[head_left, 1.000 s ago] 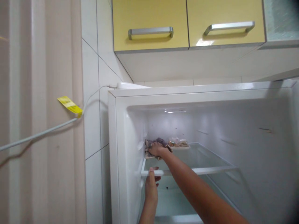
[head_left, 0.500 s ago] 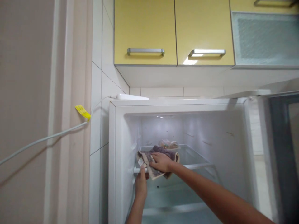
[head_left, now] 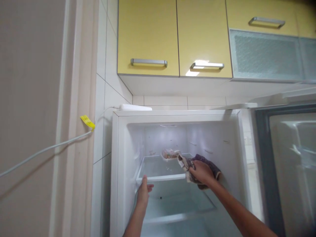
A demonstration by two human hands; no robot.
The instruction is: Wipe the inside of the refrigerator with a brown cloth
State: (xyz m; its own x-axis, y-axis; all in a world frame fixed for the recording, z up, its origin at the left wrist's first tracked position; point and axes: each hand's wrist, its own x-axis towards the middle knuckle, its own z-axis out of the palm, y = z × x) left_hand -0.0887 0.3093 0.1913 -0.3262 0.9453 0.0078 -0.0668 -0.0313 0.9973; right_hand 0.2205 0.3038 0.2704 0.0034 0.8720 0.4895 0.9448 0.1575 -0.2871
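Note:
My right hand (head_left: 202, 172) is closed on a patterned, dark purple and beige cloth (head_left: 191, 172) at the right side of the upper refrigerator shelf (head_left: 158, 168). Part of the cloth hangs below the shelf's front edge. At the left end of that white front edge is my left hand (head_left: 143, 194), its thumb up against the rim and its fingers curled beneath. A clear plastic pack of food (head_left: 170, 154) lies toward the back of the shelf, just beyond the cloth. Small whitish marks show on the glass.
The refrigerator door (head_left: 291, 171) stands wide at the right. Below is a lower glass shelf (head_left: 177, 215). Yellow cabinets (head_left: 148, 36) hang overhead. A white cable (head_left: 49, 148) with a yellow tag (head_left: 88, 122) runs along the left, toward a white box (head_left: 135, 107) on top.
My right hand has carried the cloth rightward across the upper shelf, uncovering its left part. My left hand stays at the left front edge. The view has turned slightly right.

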